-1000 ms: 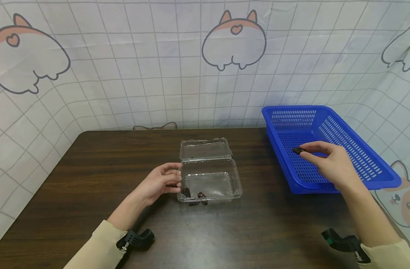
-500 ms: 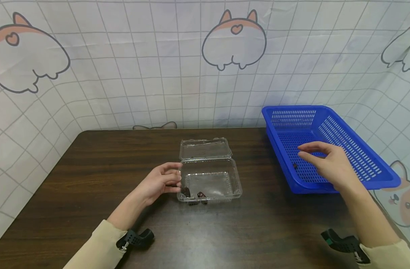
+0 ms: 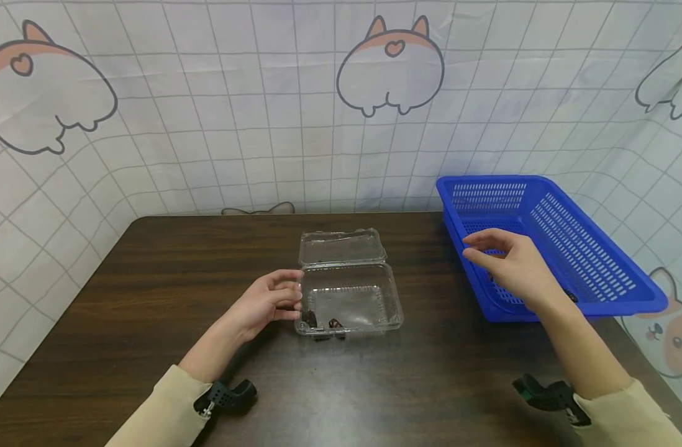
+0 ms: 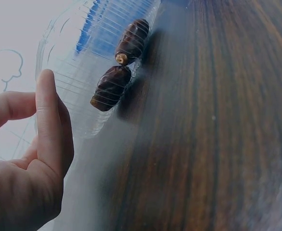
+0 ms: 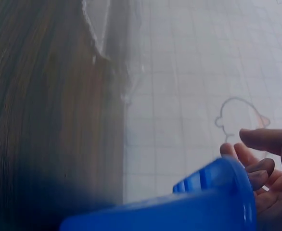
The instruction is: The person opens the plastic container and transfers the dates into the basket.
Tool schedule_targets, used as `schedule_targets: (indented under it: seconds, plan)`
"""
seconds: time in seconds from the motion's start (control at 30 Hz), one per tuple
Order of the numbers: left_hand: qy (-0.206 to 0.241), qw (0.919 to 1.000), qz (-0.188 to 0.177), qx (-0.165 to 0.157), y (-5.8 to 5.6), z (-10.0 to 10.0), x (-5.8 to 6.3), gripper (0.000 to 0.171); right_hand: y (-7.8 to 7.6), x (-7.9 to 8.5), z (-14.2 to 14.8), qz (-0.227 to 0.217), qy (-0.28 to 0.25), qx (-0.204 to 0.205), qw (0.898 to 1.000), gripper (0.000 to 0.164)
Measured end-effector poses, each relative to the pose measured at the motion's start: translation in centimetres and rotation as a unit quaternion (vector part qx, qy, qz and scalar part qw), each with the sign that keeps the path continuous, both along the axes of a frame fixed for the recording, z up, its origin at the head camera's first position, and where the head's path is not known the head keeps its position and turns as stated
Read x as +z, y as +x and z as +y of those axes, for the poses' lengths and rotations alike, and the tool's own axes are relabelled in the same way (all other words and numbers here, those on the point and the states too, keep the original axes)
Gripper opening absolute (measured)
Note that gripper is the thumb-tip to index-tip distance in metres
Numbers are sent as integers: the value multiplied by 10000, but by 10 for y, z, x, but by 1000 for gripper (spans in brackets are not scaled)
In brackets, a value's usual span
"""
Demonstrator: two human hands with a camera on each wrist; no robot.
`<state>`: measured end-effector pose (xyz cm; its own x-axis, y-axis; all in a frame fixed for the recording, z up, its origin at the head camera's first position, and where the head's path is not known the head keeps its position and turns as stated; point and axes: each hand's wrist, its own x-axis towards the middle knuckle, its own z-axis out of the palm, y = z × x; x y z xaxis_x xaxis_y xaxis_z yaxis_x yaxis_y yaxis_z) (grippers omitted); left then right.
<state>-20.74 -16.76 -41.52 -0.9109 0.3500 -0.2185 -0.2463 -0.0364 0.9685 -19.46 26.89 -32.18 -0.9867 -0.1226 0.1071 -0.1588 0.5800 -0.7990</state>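
Note:
A clear plastic clamshell box [image 3: 352, 305] stands in the middle of the table with its lid tipped back. Two wrinkled brown dates [image 4: 111, 88] lie at its near left, seen through the wall in the left wrist view. My left hand [image 3: 265, 304] rests its fingertips against the box's left side. Over the left side of a blue plastic basket [image 3: 589, 251] hovers my right hand [image 3: 511, 267], thumb and fingers apart and nothing between them. Inside the basket, a small dark piece [image 3: 570, 296] shows beside the right wrist, and the hand hides part of the basket floor.
The dark wooden table [image 3: 179, 273] runs back to a white grid-patterned cloth [image 3: 235, 124] with cartoon animals. The basket's high slotted walls stand at the table's right side. A black wrist strap [image 3: 548, 394] hangs below each forearm.
My right hand has let go of a date over the basket and moved left towards the basket's left rim. The left hand and the box have stayed in place.

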Motion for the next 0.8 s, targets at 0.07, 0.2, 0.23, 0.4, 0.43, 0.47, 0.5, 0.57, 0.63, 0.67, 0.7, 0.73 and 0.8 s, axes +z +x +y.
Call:
schedule_targets:
  seconds: [0.07, 0.2, 0.23, 0.4, 0.43, 0.47, 0.5, 0.57, 0.63, 0.67, 0.7, 0.73, 0.8]
  plan:
    - [-5, 10000, 4, 13, 0, 0, 0, 55, -2, 0, -7, -115, -69, 161, 9998, 38]
    - [-10, 10000, 42, 10, 0, 0, -1, 55, -5, -3, -20, -99, 34, 485, 9988, 34]
    - [-4, 10000, 51, 5, 0, 0, -1, 55, -6, -3, -24, -53, 79, 556, 9984, 33]
    - [23, 10000, 58, -13, 0, 1, -1, 56, -10, -6, -40, -18, 158, 888, 9959, 26]
    - [16, 10000, 55, -13, 0, 1, -1, 56, -11, -6, -43, -33, 181, 955, 9953, 26]
    - [5, 10000, 54, -17, 0, 1, -1, 56, -12, -7, -46, -45, 210, 1017, 9946, 25]
    - [-7, 10000, 52, -17, 0, 0, -1, 55, -13, -7, -50, -47, 234, 1083, 9938, 24]
    - [-22, 10000, 43, -10, 0, 0, -2, 55, -14, -9, -57, -56, 259, 1210, 9923, 22]
    - [-31, 10000, 30, 2, 0, 0, -1, 55, -15, -11, -64, -87, 285, 1325, 9907, 21]
    - [-39, 10000, 34, -9, 0, 0, -1, 55, -16, -13, -67, -113, 267, 1384, 9899, 20]
    - [-35, 10000, 36, -13, 0, 0, -1, 55, -16, -14, -71, -146, 264, 1435, 9892, 20]
    - [-31, 10000, 28, -10, 0, 0, -1, 55, -17, -15, -75, -171, 273, 1482, 9884, 19]
    - [-19, 10000, 9, -3, -1, 0, 0, 55, -17, -18, -82, -174, 332, 1583, 9867, 19]
